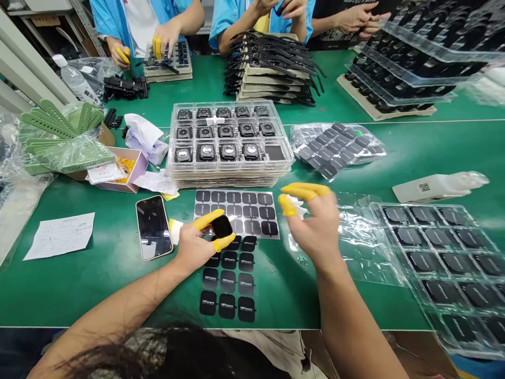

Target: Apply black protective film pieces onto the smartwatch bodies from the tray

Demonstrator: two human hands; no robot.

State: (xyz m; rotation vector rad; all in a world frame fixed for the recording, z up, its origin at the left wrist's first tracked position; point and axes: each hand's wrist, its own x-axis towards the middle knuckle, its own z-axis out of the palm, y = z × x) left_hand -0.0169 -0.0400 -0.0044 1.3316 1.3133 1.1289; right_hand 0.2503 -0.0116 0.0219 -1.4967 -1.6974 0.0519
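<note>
My left hand [199, 245], with yellow finger cots on its fingers, grips a black square watch body [221, 226] by its edges, dark glass facing up. Beneath it lie a sheet of black square stickers [228, 280] with white lettering and a grey-backed sheet of dark squares [249, 198]. My right hand [315, 221] is raised to the right of the sheets. Its yellow-covered thumb and fingers are curled, tips close together. Crumpled white material [299, 204] shows in the gap between them; whether they pinch it or something small, I cannot make out.
A tray of watch bodies [232, 160] tops a stack ahead. A phone [153, 226] and a paper slip [59, 236] lie left. Rightward are a bagged pile of squares [335, 147], a white bottle [437, 185] and a clear tray [442, 237]. Co-workers in blue sleeves [104, 21] work opposite.
</note>
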